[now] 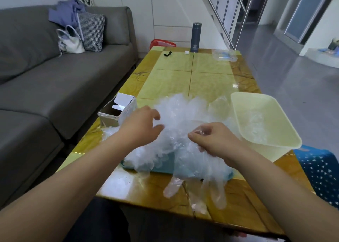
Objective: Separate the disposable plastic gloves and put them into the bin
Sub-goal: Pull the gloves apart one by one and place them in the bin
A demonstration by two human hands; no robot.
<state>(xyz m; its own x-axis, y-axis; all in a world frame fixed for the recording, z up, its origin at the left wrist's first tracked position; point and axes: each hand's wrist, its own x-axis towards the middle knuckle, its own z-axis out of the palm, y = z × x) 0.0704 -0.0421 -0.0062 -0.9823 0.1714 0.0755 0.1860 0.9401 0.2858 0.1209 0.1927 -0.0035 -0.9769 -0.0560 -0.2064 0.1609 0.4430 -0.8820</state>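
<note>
Pinching a glove (198, 131) over the pile (179, 113), my right hand (211, 139) holds it by thumb and forefinger. My left hand (141, 124) touches the pile, fingers loosely spread.

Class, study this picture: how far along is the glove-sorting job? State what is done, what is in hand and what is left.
Done: a few gloves lie in the cream bin. In hand: the right hand pinches a glove at the pile's near side, while the left hand rests open against the pile. Left: most of the job, since the large pile sits unsorted on the table.
</note>
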